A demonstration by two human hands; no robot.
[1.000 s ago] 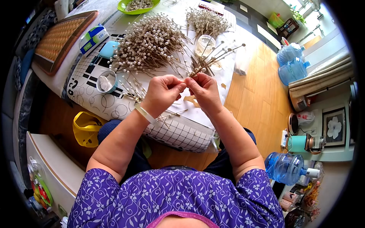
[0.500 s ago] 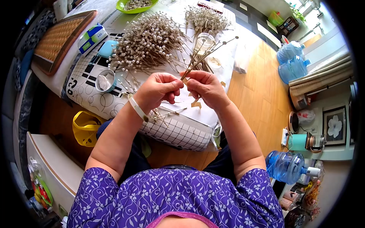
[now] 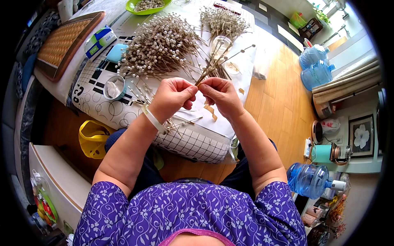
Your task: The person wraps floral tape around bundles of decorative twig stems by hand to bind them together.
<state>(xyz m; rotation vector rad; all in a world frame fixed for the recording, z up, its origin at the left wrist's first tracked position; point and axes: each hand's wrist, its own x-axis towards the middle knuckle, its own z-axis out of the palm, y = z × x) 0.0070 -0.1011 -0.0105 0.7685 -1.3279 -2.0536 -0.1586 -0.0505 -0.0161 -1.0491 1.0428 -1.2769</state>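
My left hand [image 3: 175, 97] and my right hand [image 3: 221, 95] meet over the table, thumbs and fingers pinched together. Between their fingertips is the lower part of a small bunch of dried flower stems [image 3: 211, 69], with dark round heads pointing away to the upper right. A brown strip of what looks like tape [image 3: 211, 112] hangs or lies just below my right hand. Beyond my left hand is a big heap of pale, round-headed dried stems [image 3: 160, 43]. A second bundle of dried stems [image 3: 223, 22] lies farther back, partly behind a clear round container [image 3: 221, 44].
Left of the heap are a round tin [image 3: 115, 87], a light blue box [image 3: 117, 53] and a tissue pack [image 3: 100, 42]. A green bowl [image 3: 147, 5] stands at the back. On the floor sits a yellow bag [image 3: 92, 138]; large blue water bottles [image 3: 308, 180] stand to the right.
The bunch has turned slightly between my fingers and its heads now sit a little lower. My hands are closer together, and the brown strip has shifted its shape.
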